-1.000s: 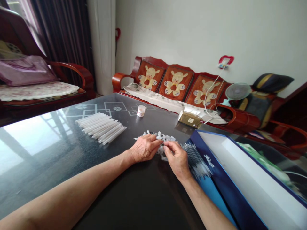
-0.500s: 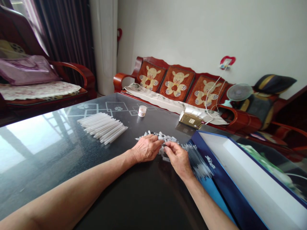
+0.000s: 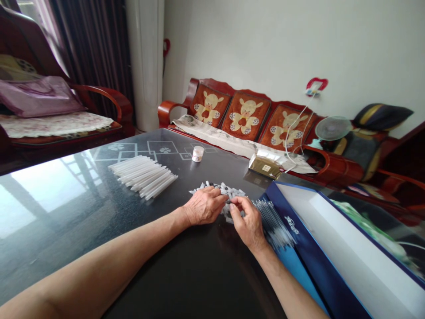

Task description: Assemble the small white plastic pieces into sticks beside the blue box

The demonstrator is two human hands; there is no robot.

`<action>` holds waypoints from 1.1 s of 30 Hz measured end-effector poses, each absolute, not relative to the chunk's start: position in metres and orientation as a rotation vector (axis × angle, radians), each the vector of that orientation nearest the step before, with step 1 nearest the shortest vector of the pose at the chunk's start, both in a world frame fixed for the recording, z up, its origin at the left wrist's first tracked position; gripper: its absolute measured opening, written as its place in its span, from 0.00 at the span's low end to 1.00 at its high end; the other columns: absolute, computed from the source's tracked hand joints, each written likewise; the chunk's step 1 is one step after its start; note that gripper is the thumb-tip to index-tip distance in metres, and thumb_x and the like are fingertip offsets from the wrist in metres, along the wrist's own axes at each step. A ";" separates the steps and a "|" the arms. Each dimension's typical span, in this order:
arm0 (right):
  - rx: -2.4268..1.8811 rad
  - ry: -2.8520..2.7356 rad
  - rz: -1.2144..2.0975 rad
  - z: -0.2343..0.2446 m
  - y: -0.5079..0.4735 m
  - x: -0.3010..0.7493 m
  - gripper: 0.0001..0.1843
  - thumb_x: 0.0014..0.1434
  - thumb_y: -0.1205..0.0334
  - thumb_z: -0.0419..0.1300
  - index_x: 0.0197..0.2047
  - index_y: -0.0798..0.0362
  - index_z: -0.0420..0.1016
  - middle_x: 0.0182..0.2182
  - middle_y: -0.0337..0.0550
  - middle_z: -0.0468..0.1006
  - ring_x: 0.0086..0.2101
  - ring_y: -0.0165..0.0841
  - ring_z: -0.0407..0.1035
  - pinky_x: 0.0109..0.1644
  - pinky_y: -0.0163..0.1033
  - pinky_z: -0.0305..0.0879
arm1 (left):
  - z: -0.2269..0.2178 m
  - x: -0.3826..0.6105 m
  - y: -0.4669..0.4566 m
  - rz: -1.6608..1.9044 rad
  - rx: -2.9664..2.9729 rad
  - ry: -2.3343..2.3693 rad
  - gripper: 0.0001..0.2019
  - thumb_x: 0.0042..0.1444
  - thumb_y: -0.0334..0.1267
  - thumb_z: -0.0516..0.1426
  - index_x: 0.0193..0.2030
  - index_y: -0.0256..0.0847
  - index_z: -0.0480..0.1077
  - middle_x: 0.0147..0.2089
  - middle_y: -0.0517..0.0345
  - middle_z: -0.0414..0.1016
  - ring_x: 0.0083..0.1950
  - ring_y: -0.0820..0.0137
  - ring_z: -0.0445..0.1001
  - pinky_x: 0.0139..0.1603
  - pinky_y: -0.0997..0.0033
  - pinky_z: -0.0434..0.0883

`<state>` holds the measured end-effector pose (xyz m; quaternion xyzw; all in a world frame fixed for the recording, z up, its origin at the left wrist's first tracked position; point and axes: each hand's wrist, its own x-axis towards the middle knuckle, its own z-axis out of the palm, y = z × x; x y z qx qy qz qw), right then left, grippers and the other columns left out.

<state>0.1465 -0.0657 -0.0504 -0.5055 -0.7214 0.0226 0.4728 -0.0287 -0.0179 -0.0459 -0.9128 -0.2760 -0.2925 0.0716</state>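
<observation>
A heap of small white plastic pieces with dark bits among them (image 3: 226,190) lies on the dark glass tabletop (image 3: 66,230). My left hand (image 3: 204,206) rests on its near edge, fingers curled toward the heap. My right hand (image 3: 247,221) is just to the right, its thumb and fingertips pinched on a small white piece (image 3: 236,213). Past that hand, a fan of thin, motion-blurred rods (image 3: 274,223) lies over the edge of a blue box. Further left lies a neat row of long white tubes (image 3: 143,176).
A small white jar (image 3: 198,153) stands at the table's far side. The open blue-and-white box (image 3: 307,235) sits at the right, and a gold foil packet (image 3: 265,166) lies beyond it. A red wooden bench (image 3: 245,113) stands behind the table.
The whole scene has drifted slightly right in the picture. Both hands stay at the heap, and the right fingers have shifted slightly among the pieces.
</observation>
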 end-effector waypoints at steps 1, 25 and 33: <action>-1.239 -1.773 0.048 -0.050 -0.066 0.146 0.05 0.58 0.61 0.55 0.36 0.52 0.70 0.33 0.43 0.75 0.33 0.33 0.69 0.38 0.38 0.65 | -0.046 -0.029 -0.018 -0.877 -2.745 -0.828 0.14 0.64 0.37 0.44 0.47 0.39 0.68 0.34 0.55 0.67 0.35 0.68 0.65 0.36 0.70 0.64; -1.301 -1.815 0.098 -0.051 -0.066 0.148 0.10 0.62 0.60 0.50 0.32 0.52 0.69 0.30 0.42 0.72 0.33 0.33 0.67 0.39 0.37 0.63 | -0.046 -0.027 -0.018 -0.862 -2.770 -0.797 0.13 0.63 0.37 0.45 0.46 0.39 0.69 0.34 0.55 0.67 0.35 0.68 0.65 0.36 0.70 0.64; -1.276 -1.847 0.039 -0.052 -0.065 0.148 0.08 0.61 0.62 0.51 0.33 0.52 0.69 0.31 0.43 0.73 0.34 0.34 0.67 0.39 0.39 0.63 | -0.046 -0.027 -0.020 -0.858 -2.775 -0.782 0.13 0.63 0.37 0.45 0.45 0.38 0.69 0.33 0.55 0.66 0.35 0.68 0.65 0.37 0.70 0.64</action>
